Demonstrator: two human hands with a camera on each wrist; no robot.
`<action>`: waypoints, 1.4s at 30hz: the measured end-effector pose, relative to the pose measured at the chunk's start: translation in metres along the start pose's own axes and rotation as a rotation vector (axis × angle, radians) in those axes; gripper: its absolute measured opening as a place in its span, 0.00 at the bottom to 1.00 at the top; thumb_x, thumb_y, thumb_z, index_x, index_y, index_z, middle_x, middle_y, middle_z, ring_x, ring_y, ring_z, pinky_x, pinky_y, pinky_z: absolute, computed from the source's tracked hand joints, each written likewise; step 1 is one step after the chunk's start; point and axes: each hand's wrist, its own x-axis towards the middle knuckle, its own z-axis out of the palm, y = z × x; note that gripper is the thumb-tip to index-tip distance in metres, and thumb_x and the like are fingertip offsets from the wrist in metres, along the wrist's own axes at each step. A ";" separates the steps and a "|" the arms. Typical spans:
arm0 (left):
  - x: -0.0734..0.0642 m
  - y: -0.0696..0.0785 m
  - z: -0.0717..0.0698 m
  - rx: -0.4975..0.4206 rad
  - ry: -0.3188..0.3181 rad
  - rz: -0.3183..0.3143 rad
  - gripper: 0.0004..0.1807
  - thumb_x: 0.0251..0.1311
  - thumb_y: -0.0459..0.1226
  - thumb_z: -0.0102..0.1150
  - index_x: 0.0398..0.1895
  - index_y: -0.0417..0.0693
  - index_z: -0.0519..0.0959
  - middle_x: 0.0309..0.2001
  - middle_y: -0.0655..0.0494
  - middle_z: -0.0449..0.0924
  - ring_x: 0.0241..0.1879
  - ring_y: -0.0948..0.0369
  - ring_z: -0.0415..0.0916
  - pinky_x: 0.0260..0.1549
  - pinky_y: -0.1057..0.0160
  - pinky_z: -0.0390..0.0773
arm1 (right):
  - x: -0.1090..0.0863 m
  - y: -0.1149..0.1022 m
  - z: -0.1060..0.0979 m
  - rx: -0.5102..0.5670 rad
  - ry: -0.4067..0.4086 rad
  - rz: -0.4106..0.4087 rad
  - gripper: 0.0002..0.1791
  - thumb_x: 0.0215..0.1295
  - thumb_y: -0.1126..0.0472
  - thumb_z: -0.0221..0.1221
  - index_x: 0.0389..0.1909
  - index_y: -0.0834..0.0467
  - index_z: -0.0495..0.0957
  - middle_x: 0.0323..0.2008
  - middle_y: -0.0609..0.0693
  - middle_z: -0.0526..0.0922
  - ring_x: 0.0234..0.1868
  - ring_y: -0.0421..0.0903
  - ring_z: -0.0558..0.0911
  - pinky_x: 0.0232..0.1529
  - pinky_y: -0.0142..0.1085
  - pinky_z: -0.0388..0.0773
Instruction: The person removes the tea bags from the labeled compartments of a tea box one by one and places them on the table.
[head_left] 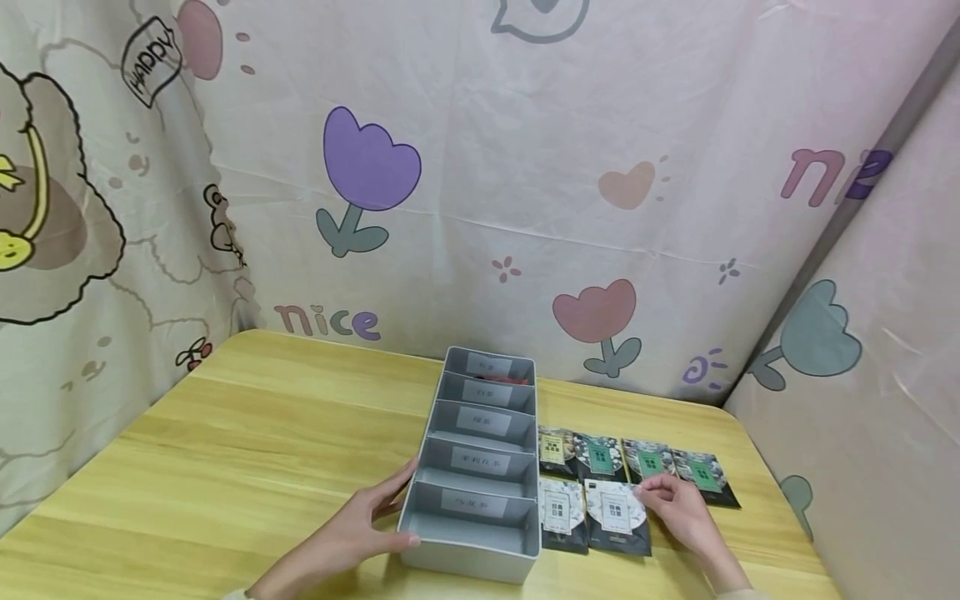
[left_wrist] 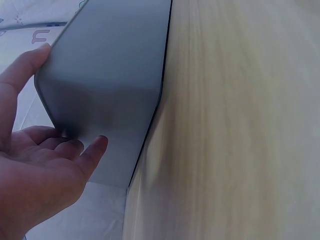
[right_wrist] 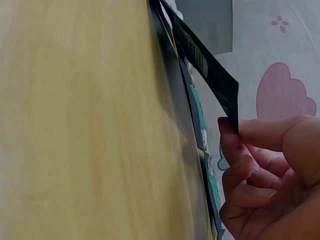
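A long grey divided box (head_left: 471,562) stands on the table with a label in each compartment. My left hand (head_left: 367,521) rests against its near left corner, the thumb on the rim; in the left wrist view the fingers (left_wrist: 92,152) touch its grey wall (left_wrist: 110,65). Right of the box, my right hand (head_left: 678,508) pinches the upper right corner of a black-and-white sachet (head_left: 617,517) between thumb and index finger. The right wrist view shows that sachet (right_wrist: 212,75) tilted, its held edge raised off the table. Another white-patterned sachet (head_left: 558,515) lies between it and the box.
Behind lies a row of sachets: a yellow-labelled one (head_left: 555,448) and green-labelled ones (head_left: 600,457), (head_left: 651,460), (head_left: 705,477). Something red (head_left: 510,380) shows in the box's farthest compartment. A patterned cloth (head_left: 480,208) hangs along the wooden table's (head_left: 285,425) back and sides.
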 end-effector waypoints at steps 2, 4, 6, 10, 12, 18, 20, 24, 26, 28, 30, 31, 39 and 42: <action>0.000 0.000 0.000 -0.004 -0.002 0.002 0.46 0.59 0.32 0.64 0.74 0.31 0.46 0.72 0.28 0.41 0.65 0.35 0.55 0.58 0.75 0.65 | 0.001 0.000 0.001 -0.003 0.000 0.010 0.05 0.62 0.64 0.62 0.34 0.64 0.80 0.30 0.48 0.83 0.34 0.44 0.79 0.34 0.35 0.75; -0.001 0.001 0.000 -0.007 -0.001 0.001 0.46 0.59 0.32 0.64 0.74 0.31 0.46 0.72 0.28 0.41 0.66 0.35 0.54 0.58 0.75 0.65 | 0.001 0.000 0.001 -0.010 0.000 0.012 0.05 0.61 0.64 0.63 0.33 0.63 0.80 0.29 0.48 0.83 0.34 0.43 0.79 0.34 0.35 0.74; -0.001 0.001 0.000 -0.009 0.001 -0.003 0.46 0.59 0.32 0.64 0.74 0.31 0.46 0.72 0.28 0.41 0.66 0.35 0.54 0.57 0.75 0.65 | 0.001 0.000 0.002 -0.016 0.001 0.009 0.06 0.61 0.64 0.63 0.33 0.63 0.80 0.29 0.48 0.83 0.33 0.43 0.78 0.33 0.35 0.74; -0.002 0.002 0.000 -0.011 0.003 -0.008 0.46 0.59 0.32 0.63 0.74 0.31 0.46 0.72 0.28 0.42 0.65 0.34 0.55 0.57 0.75 0.65 | 0.001 0.000 0.003 -0.035 0.000 -0.013 0.06 0.60 0.64 0.64 0.32 0.64 0.79 0.28 0.48 0.82 0.32 0.43 0.77 0.32 0.34 0.73; -0.003 0.002 -0.001 -0.008 0.004 -0.007 0.46 0.59 0.32 0.63 0.74 0.31 0.46 0.72 0.28 0.42 0.65 0.34 0.55 0.57 0.76 0.65 | 0.000 0.000 0.004 -0.044 0.003 -0.022 0.05 0.59 0.65 0.64 0.31 0.63 0.79 0.28 0.48 0.82 0.31 0.43 0.77 0.31 0.34 0.73; -0.004 0.001 -0.001 -0.003 0.003 -0.002 0.46 0.59 0.31 0.63 0.74 0.32 0.46 0.72 0.28 0.42 0.65 0.34 0.55 0.57 0.76 0.65 | 0.000 -0.001 0.004 -0.061 0.016 -0.032 0.06 0.58 0.64 0.65 0.32 0.64 0.80 0.28 0.48 0.81 0.31 0.43 0.77 0.31 0.35 0.74; -0.004 0.001 -0.001 -0.004 0.003 -0.006 0.46 0.59 0.32 0.63 0.74 0.32 0.46 0.72 0.28 0.41 0.66 0.34 0.55 0.57 0.76 0.65 | 0.000 -0.001 0.004 -0.045 0.020 -0.031 0.08 0.58 0.64 0.66 0.34 0.64 0.81 0.30 0.48 0.82 0.32 0.44 0.78 0.31 0.35 0.75; -0.004 0.002 -0.001 -0.007 0.005 -0.018 0.46 0.59 0.32 0.63 0.74 0.32 0.46 0.72 0.29 0.41 0.66 0.34 0.55 0.57 0.76 0.65 | 0.001 -0.002 0.004 -0.029 0.031 -0.039 0.12 0.59 0.62 0.66 0.40 0.66 0.82 0.35 0.51 0.83 0.35 0.46 0.79 0.35 0.36 0.77; -0.004 0.002 -0.001 -0.006 0.006 -0.022 0.46 0.59 0.32 0.63 0.74 0.33 0.47 0.72 0.29 0.41 0.66 0.34 0.56 0.57 0.76 0.65 | 0.001 -0.002 0.004 -0.037 0.041 -0.039 0.13 0.59 0.61 0.66 0.41 0.66 0.82 0.37 0.51 0.83 0.37 0.46 0.78 0.36 0.36 0.76; -0.004 0.002 -0.001 -0.003 0.009 -0.020 0.46 0.59 0.32 0.63 0.74 0.33 0.47 0.72 0.29 0.42 0.66 0.34 0.55 0.57 0.75 0.65 | 0.002 -0.002 0.004 -0.040 0.045 -0.041 0.14 0.59 0.61 0.66 0.42 0.66 0.82 0.38 0.52 0.83 0.38 0.46 0.78 0.37 0.37 0.76; -0.004 0.002 -0.001 -0.001 0.010 -0.019 0.46 0.59 0.32 0.63 0.74 0.33 0.47 0.72 0.29 0.42 0.66 0.34 0.55 0.57 0.75 0.65 | 0.002 -0.002 0.004 -0.041 0.047 -0.046 0.14 0.59 0.61 0.66 0.43 0.66 0.82 0.38 0.52 0.83 0.38 0.46 0.78 0.38 0.37 0.76; -0.004 0.002 -0.001 -0.001 0.011 -0.018 0.46 0.59 0.32 0.63 0.74 0.33 0.47 0.72 0.29 0.42 0.66 0.34 0.56 0.57 0.75 0.65 | 0.002 -0.003 0.004 -0.039 0.046 -0.049 0.14 0.59 0.61 0.66 0.43 0.66 0.82 0.38 0.52 0.83 0.38 0.46 0.78 0.38 0.37 0.77; -0.003 0.001 -0.001 0.006 0.020 -0.011 0.46 0.58 0.32 0.64 0.74 0.33 0.47 0.72 0.29 0.43 0.65 0.34 0.57 0.57 0.74 0.66 | 0.001 -0.007 0.004 -0.022 0.049 -0.060 0.14 0.59 0.63 0.66 0.43 0.66 0.81 0.36 0.51 0.84 0.38 0.46 0.80 0.39 0.36 0.77; -0.001 0.003 0.000 0.008 0.016 -0.014 0.47 0.58 0.32 0.64 0.74 0.34 0.47 0.72 0.30 0.43 0.64 0.35 0.58 0.58 0.73 0.66 | 0.000 -0.009 0.002 -0.031 0.058 -0.066 0.14 0.59 0.63 0.66 0.44 0.67 0.81 0.36 0.51 0.84 0.38 0.46 0.80 0.39 0.35 0.78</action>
